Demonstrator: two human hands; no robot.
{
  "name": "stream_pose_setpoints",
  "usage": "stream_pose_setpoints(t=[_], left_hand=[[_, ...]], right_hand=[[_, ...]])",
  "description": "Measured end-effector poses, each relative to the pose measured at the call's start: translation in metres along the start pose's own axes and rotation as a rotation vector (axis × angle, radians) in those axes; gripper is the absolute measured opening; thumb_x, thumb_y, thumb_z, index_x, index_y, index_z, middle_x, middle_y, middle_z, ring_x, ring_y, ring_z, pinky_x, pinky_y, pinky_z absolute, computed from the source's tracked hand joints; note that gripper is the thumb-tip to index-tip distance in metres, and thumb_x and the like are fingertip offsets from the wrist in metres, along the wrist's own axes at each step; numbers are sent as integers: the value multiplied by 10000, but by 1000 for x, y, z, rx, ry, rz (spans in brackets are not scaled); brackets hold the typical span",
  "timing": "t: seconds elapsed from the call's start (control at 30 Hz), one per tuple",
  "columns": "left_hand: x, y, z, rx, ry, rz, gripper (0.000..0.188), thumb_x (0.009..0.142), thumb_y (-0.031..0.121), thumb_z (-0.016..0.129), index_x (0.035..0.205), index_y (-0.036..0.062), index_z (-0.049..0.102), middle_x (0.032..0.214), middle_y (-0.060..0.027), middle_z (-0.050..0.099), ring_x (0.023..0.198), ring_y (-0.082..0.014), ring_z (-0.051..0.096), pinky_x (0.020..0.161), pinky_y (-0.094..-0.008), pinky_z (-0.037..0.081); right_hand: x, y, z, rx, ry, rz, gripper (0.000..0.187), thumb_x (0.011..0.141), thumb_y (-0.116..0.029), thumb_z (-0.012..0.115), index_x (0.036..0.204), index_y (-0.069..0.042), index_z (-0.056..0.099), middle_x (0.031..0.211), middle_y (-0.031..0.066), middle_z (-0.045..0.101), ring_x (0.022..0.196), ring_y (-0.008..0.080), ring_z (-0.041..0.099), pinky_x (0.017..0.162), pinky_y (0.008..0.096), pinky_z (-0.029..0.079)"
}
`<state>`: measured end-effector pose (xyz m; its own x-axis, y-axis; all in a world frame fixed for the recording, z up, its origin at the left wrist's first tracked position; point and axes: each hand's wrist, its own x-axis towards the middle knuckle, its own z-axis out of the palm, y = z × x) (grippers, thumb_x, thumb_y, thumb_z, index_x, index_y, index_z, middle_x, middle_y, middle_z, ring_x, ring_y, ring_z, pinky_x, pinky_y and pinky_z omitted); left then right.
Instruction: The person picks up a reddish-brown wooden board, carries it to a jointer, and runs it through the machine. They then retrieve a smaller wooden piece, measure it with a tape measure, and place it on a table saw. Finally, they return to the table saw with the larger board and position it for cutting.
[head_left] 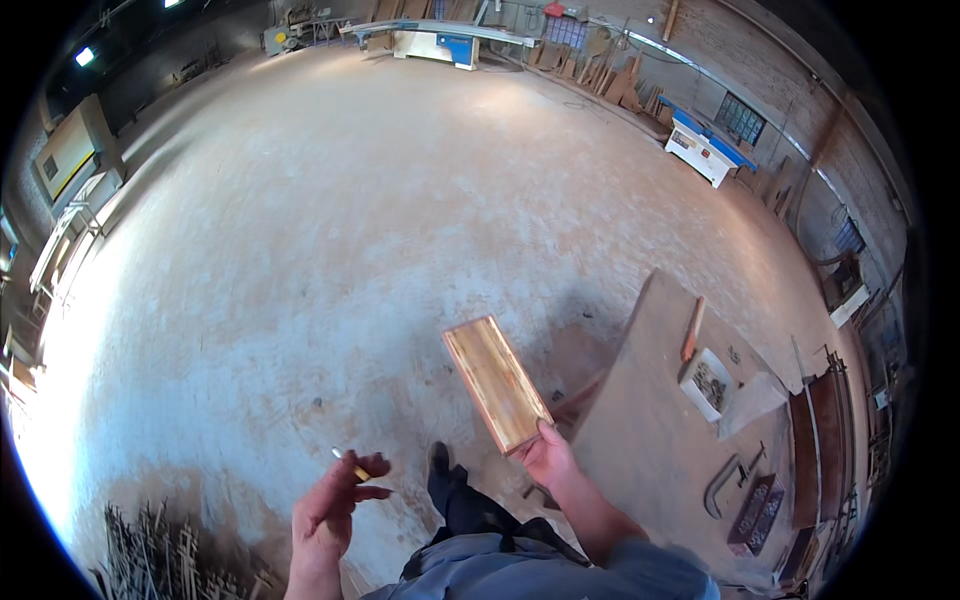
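In my right hand (549, 457) is a rectangular wooden panel (493, 385) with a streaky yellow-brown face and a reddish rim. The thumb lies over its near right corner; the other fingers are mostly hidden underneath. The panel is held up over the floor, left of the workbench (625, 410). Lower left, my left hand (335, 500) is raised, closed on a thin white and yellow stick that looks like a cigarette (350, 464), pinched between the fingers. Its white end points away to the upper left.
On the workbench are a white box (708, 385) of small pieces, a wooden strip (692, 328), a C-clamp (722, 487) and a dark reddish block (757, 515). Thin rods (150, 550) are heaped at lower left. Blue-and-white machines (705, 145) stand along the far wall.
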<state>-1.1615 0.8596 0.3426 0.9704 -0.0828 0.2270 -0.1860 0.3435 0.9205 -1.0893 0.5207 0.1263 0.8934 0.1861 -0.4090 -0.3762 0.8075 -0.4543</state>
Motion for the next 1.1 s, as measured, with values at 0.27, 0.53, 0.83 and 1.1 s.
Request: stream_pose_setpoints(t=[0.27,0.53,0.83,1.1], left_hand=[[266,60,10,-172,-618,73,674,966,509,453,1461,62,350,1357,-347,438,1178,-479,520,938,-581,432],[510,15,-56,-413,-786,182,736,976,533,403,1401,-67,377,1282,-401,469,1205,-517,482,970,-622,392],[827,-52,-142,-410,-951,204,633,965,343,527,1334,-155,397,1074,-348,606,975,-467,629,916,-549,465],[1091,-170,-180,-449,-704,-101,653,965,398,524,1480,71,291,1133,-373,563,1030,-434,614,858,-482,514]], right_hand=[[221,-31,61,123,23,-29,359,1001,-275,435,1319,-110,463,1243,90,604,1082,253,610,851,422,522],[439,-132,199,9,-13,-146,374,992,-275,464,1322,-99,453,1235,93,606,1082,252,614,868,445,523],[655,-221,242,-56,180,-208,350,984,-246,481,1303,-101,472,1226,114,600,1070,258,621,838,426,547],[861,-331,304,-54,171,-410,342,961,-191,530,1233,15,534,1142,167,634,971,307,665,748,467,587]])
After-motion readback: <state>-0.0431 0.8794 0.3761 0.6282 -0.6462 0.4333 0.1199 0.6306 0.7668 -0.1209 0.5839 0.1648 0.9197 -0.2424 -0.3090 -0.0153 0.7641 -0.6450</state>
